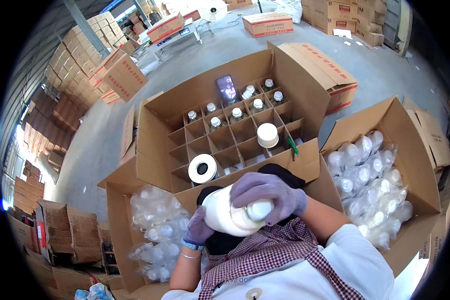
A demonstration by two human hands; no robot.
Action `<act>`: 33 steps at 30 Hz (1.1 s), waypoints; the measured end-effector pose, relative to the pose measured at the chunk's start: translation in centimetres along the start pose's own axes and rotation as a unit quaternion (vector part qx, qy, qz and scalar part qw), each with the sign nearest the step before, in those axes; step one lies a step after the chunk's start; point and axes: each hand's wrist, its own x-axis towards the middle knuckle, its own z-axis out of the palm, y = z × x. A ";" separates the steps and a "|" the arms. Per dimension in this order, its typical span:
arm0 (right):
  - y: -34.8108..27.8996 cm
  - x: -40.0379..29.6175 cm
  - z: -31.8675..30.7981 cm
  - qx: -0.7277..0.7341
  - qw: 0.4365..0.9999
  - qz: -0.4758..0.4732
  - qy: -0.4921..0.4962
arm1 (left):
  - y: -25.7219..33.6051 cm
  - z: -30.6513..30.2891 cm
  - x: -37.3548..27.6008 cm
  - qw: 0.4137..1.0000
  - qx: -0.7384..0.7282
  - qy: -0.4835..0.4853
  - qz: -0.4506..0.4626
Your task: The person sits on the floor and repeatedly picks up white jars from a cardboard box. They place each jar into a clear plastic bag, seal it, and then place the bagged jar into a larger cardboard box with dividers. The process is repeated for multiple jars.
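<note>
A large white bottle (pixel 225 213) lies tilted over my lap, its white cap (pixel 260 209) towards the right. My left hand (pixel 199 227), in a purple glove, holds the bottle's left end. My right hand (pixel 268 193), gloved too, lies over the bottle's shoulder with its fingers around the cap. Beyond them stands a divided cardboard box (pixel 225 144) with several white-capped bottles (pixel 237 112) in its far compartments. On the near dividers are a white round tub or cap (pixel 267 135), a white roll with a dark centre (pixel 202 168) and a green pen or cutter (pixel 293 146).
A phone (pixel 227 89) leans in the divided box. Open boxes with plastic-wrapped white items stand at left (pixel 114 225) and right (pixel 416 180). A closed carton (pixel 318 67) sits behind, and a conveyor table (pixel 176 35) and stacked cartons (pixel 73 56) stand farther off.
</note>
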 end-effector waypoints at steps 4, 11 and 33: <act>9.8 0.0 -3.9 -0.247 0.945 0.172 0.127 | 0.7 -0.6 -0.7 0.992 0.015 0.093 0.089; 15.7 -2.9 -10.2 -0.515 0.696 0.498 -0.051 | 4.8 -2.5 -2.2 0.967 -0.013 0.133 0.217; 7.6 -7.8 4.5 -0.207 0.903 0.319 0.201 | 10.7 12.7 -3.3 0.645 0.729 -0.045 0.224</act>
